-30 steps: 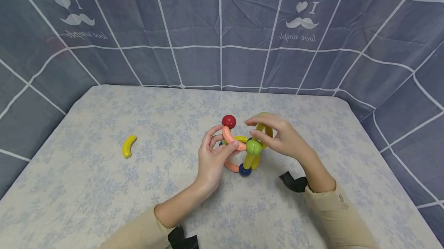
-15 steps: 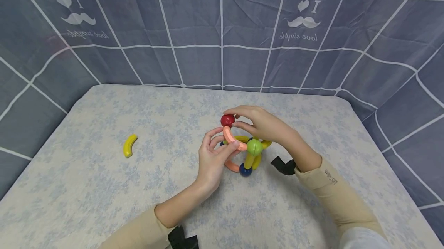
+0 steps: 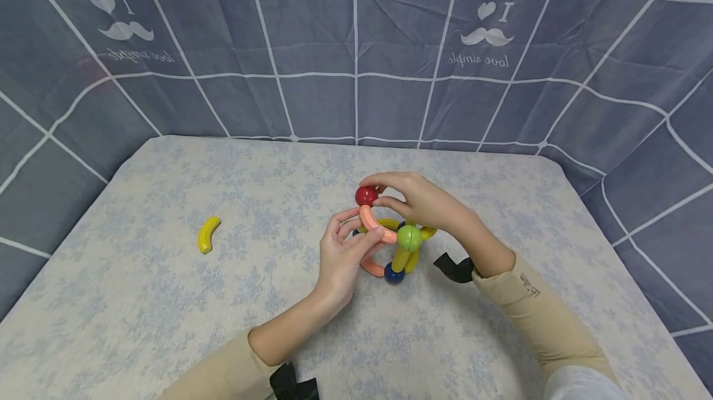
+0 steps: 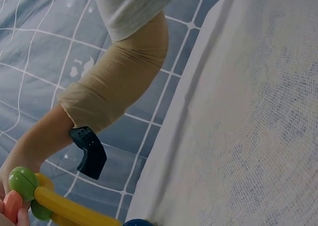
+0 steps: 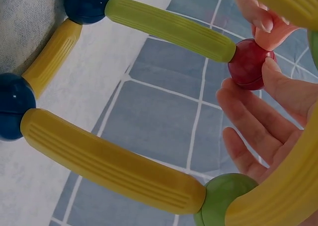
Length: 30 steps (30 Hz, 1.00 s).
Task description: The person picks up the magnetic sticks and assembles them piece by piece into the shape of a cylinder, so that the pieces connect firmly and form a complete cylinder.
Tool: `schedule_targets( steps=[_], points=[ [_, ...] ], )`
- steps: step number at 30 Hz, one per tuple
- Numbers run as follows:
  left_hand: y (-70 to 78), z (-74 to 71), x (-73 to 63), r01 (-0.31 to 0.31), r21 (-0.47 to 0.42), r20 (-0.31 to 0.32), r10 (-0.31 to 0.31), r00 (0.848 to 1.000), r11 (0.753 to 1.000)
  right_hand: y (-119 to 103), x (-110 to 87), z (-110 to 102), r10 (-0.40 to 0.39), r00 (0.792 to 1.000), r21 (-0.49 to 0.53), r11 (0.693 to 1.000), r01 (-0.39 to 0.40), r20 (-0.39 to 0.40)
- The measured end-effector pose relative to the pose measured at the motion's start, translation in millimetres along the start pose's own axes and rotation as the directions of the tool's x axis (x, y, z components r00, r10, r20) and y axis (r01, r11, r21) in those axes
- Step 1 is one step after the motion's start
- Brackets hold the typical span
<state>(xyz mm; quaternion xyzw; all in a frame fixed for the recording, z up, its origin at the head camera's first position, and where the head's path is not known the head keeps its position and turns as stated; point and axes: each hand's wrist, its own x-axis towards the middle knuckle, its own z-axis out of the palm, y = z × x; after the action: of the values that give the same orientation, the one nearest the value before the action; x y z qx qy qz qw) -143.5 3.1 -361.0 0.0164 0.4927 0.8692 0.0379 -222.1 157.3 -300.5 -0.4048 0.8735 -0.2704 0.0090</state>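
Note:
My left hand (image 3: pixel 342 257) pinches a curved salmon-pink rod (image 3: pixel 372 224) of a ball-and-rod construction toy. At that rod's upper end sits a red ball (image 3: pixel 366 195), held between the thumb and fingers of my right hand (image 3: pixel 420 199). A green ball (image 3: pixel 409 238) joins the rod's other end, and a dark blue ball (image 3: pixel 394 272) sits lower down. In the right wrist view, a straight light-green rod (image 5: pixel 171 30) runs from a blue ball (image 5: pixel 89 2) to the red ball. Curved yellow rods (image 5: pixel 112 159) form other sides; my hands hide part of the frame.
A loose curved yellow rod (image 3: pixel 208 234) lies on the patterned tablecloth (image 3: pixel 139 301) to the left. Black straps (image 3: pixel 457 268) hang by both wrists. A grey-blue checked curtain (image 3: pixel 312 34) closes off the back and sides.
My right hand has moved left, from beside the yellow rods to the red ball, and has taken hold of it. My left hand stays on the salmon-pink rod.

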Motion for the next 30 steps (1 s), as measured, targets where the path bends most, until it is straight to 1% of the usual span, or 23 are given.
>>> schedule_targets(
  steps=[2,5,10,13,14,16,17,19,21,23,24,26,27,29,30],
  points=[
    [-0.7,-0.8,0.8,-0.005,0.011,-0.004,0.005,1.0,1.0,-0.7,-0.2,0.0,-0.002,1.0,-0.003,1.0,0.002,0.0],
    [-1.3,-2.6,2.1,-0.012,0.025,0.007,0.012,1.0,1.0,-1.1,-0.6,-0.1,-0.012,1.0,-0.005,1.0,0.012,-0.002],
    [-0.4,-7.0,4.4,-0.017,0.061,0.044,0.014,0.999,0.998,1.1,-1.7,0.0,-0.033,0.999,-0.001,0.999,0.033,0.003],
    [0.5,-11.2,8.0,-0.042,0.092,0.07,0.036,0.997,0.995,1.7,-2.6,-1.1,-0.035,0.999,-0.004,0.999,0.035,0.013],
    [0.8,-13.1,9.6,-0.062,0.112,0.078,0.054,0.995,0.992,1.5,-3.7,-2.1,-0.03,1.0,-0.008,1.0,0.03,0.008],
    [0.7,-17.3,14.1,-0.127,0.16,0.099,0.112,0.989,0.979,0.7,-7.2,-4.8,-0.01,1.0,-0.016,1.0,0.009,-0.024],
    [0.5,-19.9,16.9,-0.168,0.201,0.109,0.148,0.983,0.965,0.1,-10.0,-6.1,0.006,0.999,-0.017,1.0,-0.007,-0.052],
    [-0.2,-25.4,23.0,-0.256,0.297,0.133,0.226,0.965,0.92,-0.5,-17.8,-8.1,0.043,0.99,-0.024,0.999,-0.047,-0.138],
    [-1.3,-31.6,30.1,-0.341,0.378,0.182,0.292,0.939,0.861,-1.3,-27.6,-8.6,0.089,0.967,-0.024,0.995,-0.098,-0.238],
    [-1.9,-38.0,37.7,-0.409,0.438,0.246,0.33,0.911,0.801,-1.8,-38.5,-6.8,0.137,0.932,-0.023,0.988,-0.154,-0.336],
    [-2.0,-41.0,41.3,-0.429,0.447,0.283,0.331,0.9,0.784,-2.1,-43.6,-5.4,0.16,0.911,-0.023,0.983,-0.182,-0.379],
    [-1.8,-46.5,47.8,-0.459,0.452,0.359,0.315,0.879,0.765,-1.9,-53.2,-1.4,0.217,0.868,-0.01,0.969,-0.247,-0.447],
    [-1.3,-48.8,50.5,-0.462,0.45,0.39,0.298,0.871,0.764,-1.5,-57.1,0.7,0.241,0.846,-0.001,0.962,-0.274,-0.475],
    [-1.2,-53.1,54.8,-0.452,0.443,0.438,0.253,0.863,0.774,-0.4,-62.9,4.3,0.303,0.81,0.04,0.944,-0.328,-0.502],
    [-1.3,-55.0,56.4,-0.438,0.439,0.453,0.227,0.862,0.784,0.1,-64.9,5.7,0.331,0.798,0.066,0.936,-0.347,-0.504]
  ],
)
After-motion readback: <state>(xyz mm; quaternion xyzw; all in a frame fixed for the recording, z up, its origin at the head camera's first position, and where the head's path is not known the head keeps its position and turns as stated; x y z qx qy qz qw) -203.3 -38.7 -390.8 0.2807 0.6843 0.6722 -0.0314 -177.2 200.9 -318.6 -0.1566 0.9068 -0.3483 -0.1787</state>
